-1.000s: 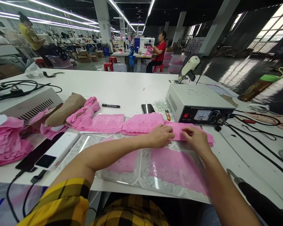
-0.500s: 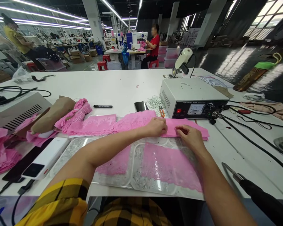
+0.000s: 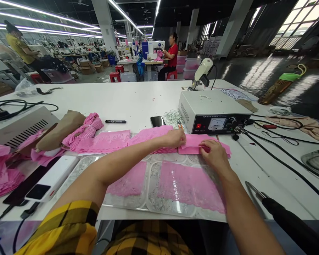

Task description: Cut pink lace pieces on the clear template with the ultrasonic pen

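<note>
My left hand (image 3: pixel 175 138) is closed, its fingertips pinching the left end of a plain pink fabric piece (image 3: pixel 192 141) that lifts slightly from the stack below. My right hand (image 3: pixel 214 151) is curled over the same pink strip, thumb and forefinger pressed together at its front edge. Left of my hands lie a pink lace stack (image 3: pixel 151 134) and another lace stack (image 3: pixel 106 141). Nearer me, a clear patterned plastic sheet (image 3: pixel 152 184) covers the table, with pink lace (image 3: pixel 187 186) showing flat on or under it.
A grey control box (image 3: pixel 215 106) with a dial stands behind my right hand, cables running right. A black-handled metal-tipped tool (image 3: pixel 276 209) lies at the right. A phone (image 3: pixel 157 121), orange-handled snips (image 3: pixel 180 125), a marker (image 3: pixel 115 121) and a white power bank (image 3: pixel 53 179) are around.
My left hand has shifted slightly left, and the pink piece's left end is now raised between its fingers. My right hand stays at the strip. The camera view has shifted a little.
</note>
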Motion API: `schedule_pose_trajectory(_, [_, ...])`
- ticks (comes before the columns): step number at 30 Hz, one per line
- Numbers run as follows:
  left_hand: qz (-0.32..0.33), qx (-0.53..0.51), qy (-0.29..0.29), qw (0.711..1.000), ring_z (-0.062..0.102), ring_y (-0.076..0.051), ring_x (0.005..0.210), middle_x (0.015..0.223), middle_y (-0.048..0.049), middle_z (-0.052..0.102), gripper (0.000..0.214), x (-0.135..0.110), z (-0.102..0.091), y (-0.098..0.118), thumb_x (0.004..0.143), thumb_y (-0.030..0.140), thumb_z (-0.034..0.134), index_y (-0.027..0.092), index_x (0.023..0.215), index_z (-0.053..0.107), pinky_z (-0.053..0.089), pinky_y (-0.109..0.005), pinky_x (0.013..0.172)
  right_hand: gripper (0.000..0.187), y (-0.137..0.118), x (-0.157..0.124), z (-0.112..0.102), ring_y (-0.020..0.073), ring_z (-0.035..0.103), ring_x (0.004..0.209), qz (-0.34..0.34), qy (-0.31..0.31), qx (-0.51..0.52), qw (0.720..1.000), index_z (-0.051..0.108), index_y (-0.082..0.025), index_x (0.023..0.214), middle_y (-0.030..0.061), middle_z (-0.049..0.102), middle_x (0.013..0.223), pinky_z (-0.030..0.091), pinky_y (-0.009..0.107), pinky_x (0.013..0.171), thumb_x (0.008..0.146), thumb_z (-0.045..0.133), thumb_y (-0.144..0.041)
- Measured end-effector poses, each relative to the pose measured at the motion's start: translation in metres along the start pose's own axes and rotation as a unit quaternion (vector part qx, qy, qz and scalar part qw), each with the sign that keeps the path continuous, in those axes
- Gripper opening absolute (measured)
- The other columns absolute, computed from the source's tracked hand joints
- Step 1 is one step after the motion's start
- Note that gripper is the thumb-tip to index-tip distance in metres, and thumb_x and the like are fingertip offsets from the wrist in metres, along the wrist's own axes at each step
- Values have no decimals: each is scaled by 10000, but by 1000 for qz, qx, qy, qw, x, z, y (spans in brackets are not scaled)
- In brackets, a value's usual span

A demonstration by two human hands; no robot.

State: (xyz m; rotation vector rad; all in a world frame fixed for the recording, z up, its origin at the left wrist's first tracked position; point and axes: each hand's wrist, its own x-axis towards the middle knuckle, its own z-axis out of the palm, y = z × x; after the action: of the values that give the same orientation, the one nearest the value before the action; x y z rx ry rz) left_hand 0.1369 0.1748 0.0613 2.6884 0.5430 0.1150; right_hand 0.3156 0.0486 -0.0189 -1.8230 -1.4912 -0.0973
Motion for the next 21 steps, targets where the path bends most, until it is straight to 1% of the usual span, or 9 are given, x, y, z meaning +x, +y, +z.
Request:
schedule_pose_trajectory(2, [14,-5,-15,1000,626,-184,950,1050,-80,659,126,-4,-9,2,873,147,590,122,788,680,496,-297,850,171,4,1,-3,264,591,879,13,22,-33,999,666,-207,762,89,694,885,472,446,828,705,505,-209])
schedule_pose_trajectory(5, [36,-17,-36,999,619,-181,936,1049,-83,658,151,-16,-21,6,856,123,556,122,783,689,471,-266,836,186,2,-4,-12,266,577,846,17,38,-69,997,662,-200,781,100,680,868,459,427,765,698,495,-191])
schedule_pose_trajectory(7, [49,-31,-53,997,615,-166,903,1012,-70,665,158,-27,-27,7,854,115,547,126,790,692,463,-247,806,197,-6,-15,-21,258,580,849,8,33,-80,996,663,-207,818,88,681,883,452,402,739,712,497,-188])
schedule_pose_trajectory(9, [64,-48,-76,994,612,-148,871,985,-56,668,157,-42,-28,8,855,112,552,131,794,696,458,-231,778,187,-16,-33,-30,243,589,843,-22,18,-87,996,657,-217,845,69,683,893,453,380,721,739,505,-190])
schedule_pose_trajectory(10, [72,-56,-89,992,610,-141,855,974,-52,669,149,-50,-28,8,855,114,563,134,794,698,457,-226,769,171,-22,-45,-34,234,594,833,-44,9,-89,995,653,-220,849,60,682,890,458,370,714,758,511,-191])
schedule_pose_trajectory(13, [99,-74,-133,983,606,-133,820,914,-42,667,122,-75,-20,11,831,104,613,139,756,702,458,-223,757,160,-36,-81,-47,203,609,832,-185,1,-116,976,635,-213,917,48,671,900,487,348,753,845,502,-163])
schedule_pose_trajectory(15, [116,-81,-157,977,603,-135,810,887,-33,664,131,-91,-12,14,816,93,636,150,715,699,458,-226,747,184,-43,-101,-54,196,617,858,-243,-4,-118,963,625,-200,987,49,670,923,497,342,787,876,497,-126])
schedule_pose_trajectory(17, [130,-85,-170,973,601,-140,823,892,-28,661,140,-105,-4,18,824,101,639,162,714,699,457,-233,750,203,-48,-116,-58,195,624,887,-274,-6,-115,955,621,-193,1037,54,672,952,502,341,818,891,508,-108])
schedule_pose_trajectory(21, [139,-73,-165,974,594,-161,886,928,-33,656,147,-122,12,25,838,120,641,176,709,687,433,-271,822,242,-51,-130,-63,190,638,903,-285,-5,-103,953,629,-202,1092,50,676,980,501,344,857,898,528,-96])
